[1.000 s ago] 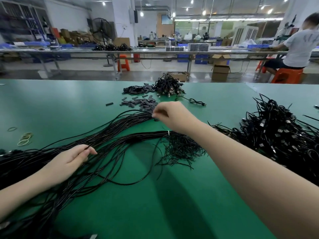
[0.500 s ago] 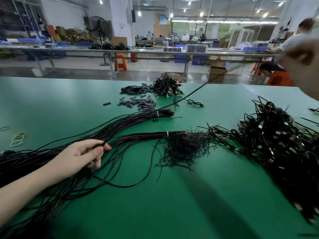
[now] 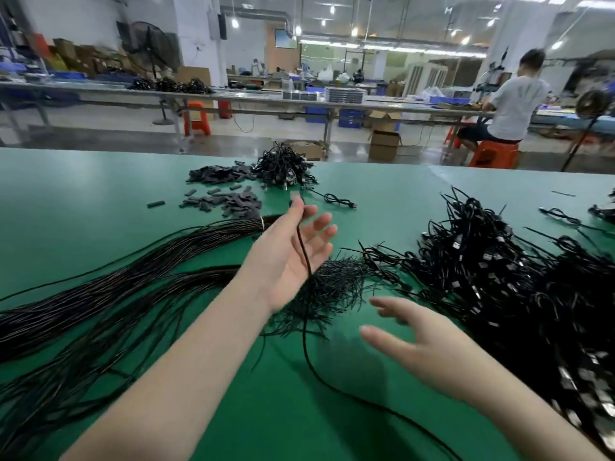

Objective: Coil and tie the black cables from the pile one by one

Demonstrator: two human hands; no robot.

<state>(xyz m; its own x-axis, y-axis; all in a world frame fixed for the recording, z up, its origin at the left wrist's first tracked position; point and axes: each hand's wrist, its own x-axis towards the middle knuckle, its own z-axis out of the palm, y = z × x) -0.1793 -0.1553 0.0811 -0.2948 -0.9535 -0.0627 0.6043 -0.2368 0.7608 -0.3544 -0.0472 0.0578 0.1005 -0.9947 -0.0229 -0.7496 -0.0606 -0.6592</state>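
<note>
Clearly my left hand (image 3: 293,257) was raised palm-up with one black cable (image 3: 307,347) pinched between thumb and forefinger at the top, the other fingers spread loose. From there the cable ran down across my palm and trailed over the green worktop (image 3: 83,197) toward my body, passing under my right hand (image 3: 429,351), which hovered with fingers apart, holding nothing.

The risk I judged greatest was tangling. Directly beneath my left hand lay the frayed ends of a bundle (image 3: 332,287), and the long loose pile (image 3: 100,294) stretched away to the left of it; a dragging loop might have snagged those strands. My hold was light too, so a hard tug could have slipped the end free.

Right of my right hand the heap of finished coils (image 3: 499,271) crowded close, leaving little room there. Bare green surface lay between my forearms and nearer my body, the best space for winding.
</note>
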